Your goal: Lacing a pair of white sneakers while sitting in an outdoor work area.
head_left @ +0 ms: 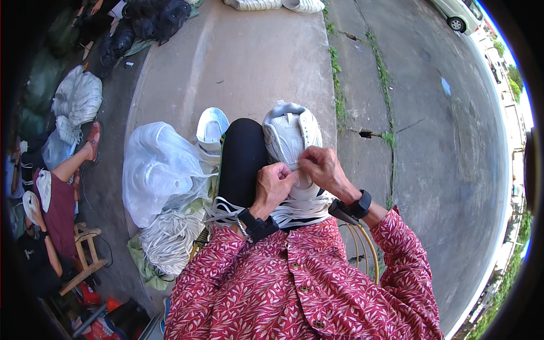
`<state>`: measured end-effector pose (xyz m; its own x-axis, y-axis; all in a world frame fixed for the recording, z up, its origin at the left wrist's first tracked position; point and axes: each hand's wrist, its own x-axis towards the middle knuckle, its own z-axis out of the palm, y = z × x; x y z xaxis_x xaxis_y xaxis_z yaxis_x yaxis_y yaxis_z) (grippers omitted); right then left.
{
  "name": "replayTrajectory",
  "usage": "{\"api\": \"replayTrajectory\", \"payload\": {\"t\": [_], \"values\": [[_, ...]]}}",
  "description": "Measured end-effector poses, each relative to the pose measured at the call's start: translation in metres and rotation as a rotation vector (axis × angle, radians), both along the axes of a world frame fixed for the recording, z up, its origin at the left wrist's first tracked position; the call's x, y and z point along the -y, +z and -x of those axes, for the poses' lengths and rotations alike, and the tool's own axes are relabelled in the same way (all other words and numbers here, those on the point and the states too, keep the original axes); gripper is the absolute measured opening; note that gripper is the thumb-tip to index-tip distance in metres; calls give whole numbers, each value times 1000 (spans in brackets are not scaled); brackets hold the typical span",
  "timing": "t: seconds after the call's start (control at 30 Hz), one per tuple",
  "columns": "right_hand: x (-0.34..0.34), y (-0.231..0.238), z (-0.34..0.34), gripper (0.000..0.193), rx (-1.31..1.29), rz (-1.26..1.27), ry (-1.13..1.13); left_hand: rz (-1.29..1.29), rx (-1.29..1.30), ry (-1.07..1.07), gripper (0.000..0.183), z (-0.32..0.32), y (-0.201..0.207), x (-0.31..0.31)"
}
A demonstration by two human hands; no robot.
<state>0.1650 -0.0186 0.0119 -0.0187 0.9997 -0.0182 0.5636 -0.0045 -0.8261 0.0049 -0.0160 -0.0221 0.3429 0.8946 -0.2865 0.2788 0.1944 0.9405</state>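
A white and pale grey sneaker (289, 133) rests on my lap beside my dark-clad left knee, its heel opening pointing away from me. Over its front part, near the lowest lace holes, my two hands meet. My left hand (274, 186) pinches with thumb and forefinger at the shoe's left side. From the right, my right hand (325, 170) pinches close by. Between the fingertips is a thin pale strip that looks like a shoelace, mostly hidden by the fingers. Loose white shoelaces (303, 211) lie in a bunch across my lap, below both wrists.
Left of my knee stand another white shoe (212, 126), a translucent plastic bag (161, 170) and a heap of white laces (173, 238). More pale shoes (260, 4) lie at the far edge. At left a person (56, 218) holds a white shoe near a wooden stool (85, 255).
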Motion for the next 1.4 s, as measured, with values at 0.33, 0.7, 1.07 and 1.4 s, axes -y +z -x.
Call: {"api": "replayTrajectory", "payload": {"t": [0.33, 0.7, 1.07, 1.4], "values": [[3, 9, -13, 25, 81, -45, 38, -860, -364, -73, 11, -3, 32, -12], [-44, 6, -30, 46, 262, -332, 168, -959, -595, -349, 5, -15, 47, -21], [-73, -7, -23, 37, 159, -126, 84, -995, -754, -640, 5, -26, 61, -31], [-65, -2, -17, 36, 196, -120, 39, -1082, -870, -833, 6, -28, 70, -35]]}}
